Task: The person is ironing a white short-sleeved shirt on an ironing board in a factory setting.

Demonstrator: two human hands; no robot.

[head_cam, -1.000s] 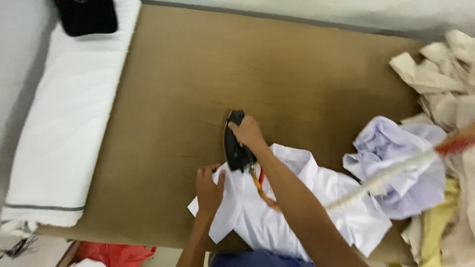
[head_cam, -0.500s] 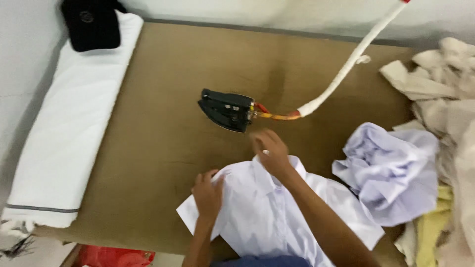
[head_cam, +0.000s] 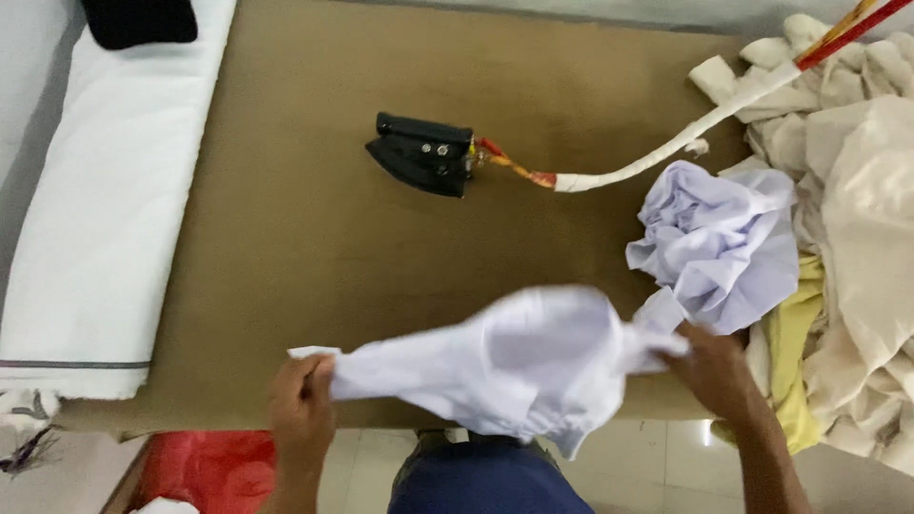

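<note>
1. Head view, near edge: white shirt (head_cam: 505,366) lifted off the brown worktop (head_cam: 286,238) and stretched between both hands, blurred from motion, hanging partly over the front edge.
2. Left hand (head_cam: 303,395) closed in a tight grip on one corner of the shirt; right hand (head_cam: 712,366) pinching the opposite end, fingers closed on the cloth. Held wide apart, most likely to pull the fabric taut and flat.
3. Middle of the worktop: black iron (head_cam: 424,154) parked on its side, well apart from the shirt, probably to keep the hot sole off the cloth.
4. Cord (head_cam: 657,157), wrapped in white cloth tape, running from the back of the iron up to the far right corner, clear of both hands.
5. Right side: crumpled pale lilac garment (head_cam: 719,238) just beside the right hand, next to a heap of cream and yellow clothes (head_cam: 857,238).
6. Left side: folded white cloth (head_cam: 105,209) along the worktop's edge, with a black object (head_cam: 138,19) at its far end.
</note>
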